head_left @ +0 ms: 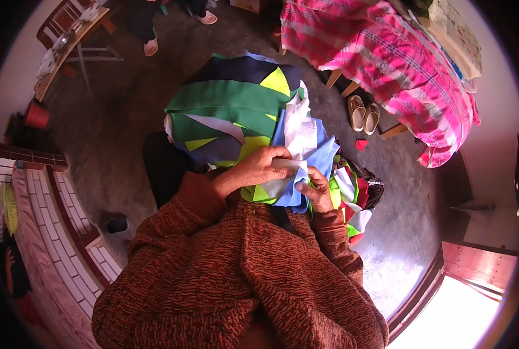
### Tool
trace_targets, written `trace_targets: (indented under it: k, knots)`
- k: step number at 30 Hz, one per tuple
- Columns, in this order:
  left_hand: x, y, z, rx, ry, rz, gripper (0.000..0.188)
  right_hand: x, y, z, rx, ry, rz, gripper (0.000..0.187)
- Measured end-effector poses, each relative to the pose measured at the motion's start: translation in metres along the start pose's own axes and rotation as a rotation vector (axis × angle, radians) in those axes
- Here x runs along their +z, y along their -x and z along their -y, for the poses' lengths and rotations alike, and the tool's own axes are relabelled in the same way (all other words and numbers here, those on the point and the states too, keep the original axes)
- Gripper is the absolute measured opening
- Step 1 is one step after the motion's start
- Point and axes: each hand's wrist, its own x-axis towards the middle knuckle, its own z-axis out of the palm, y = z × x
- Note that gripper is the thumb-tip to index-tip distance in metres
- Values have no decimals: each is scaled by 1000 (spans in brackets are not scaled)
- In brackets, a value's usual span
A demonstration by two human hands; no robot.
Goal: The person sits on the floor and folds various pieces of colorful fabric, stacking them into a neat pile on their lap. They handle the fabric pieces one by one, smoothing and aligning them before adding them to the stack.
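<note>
Over my lap lies a heap of cloth pieces [218, 98] in green, navy, yellow-green, white and blue. My left hand [260, 170] pinches the edge of a white cloth piece [291, 167] between thumb and fingers. Close by on its right, my right hand [317, 191] is closed on a light blue cloth piece [320, 156], thumb on top and the other fingers partly hidden beneath. The white and blue pieces overlap between the two hands. Another white strip [299, 125] lies crumpled on the blue cloth just beyond them.
Beside my right forearm sits a pile of mixed scraps [352, 195]. A bed with a pink plaid cover [381, 70] stands at the far right, shoes [364, 114] by it. A table [70, 46] is far left, a red bucket [36, 115] below. Another person's feet [150, 47] show at the top.
</note>
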Motion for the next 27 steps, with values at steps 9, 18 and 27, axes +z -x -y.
trace_targets:
  k: [9, 18, 27]
  knots:
    - [-20, 9, -18, 13, 10, -170, 23, -1, -3, 3, 27, 22, 26, 41]
    - [-36, 11, -12, 99, 158, -378, 19, -3, -2, 4, 45, 138, 68, 42]
    - [-26, 11, -3, 24, -161, -1, 45, -3, -1, 3, 16, 85, 70, 46]
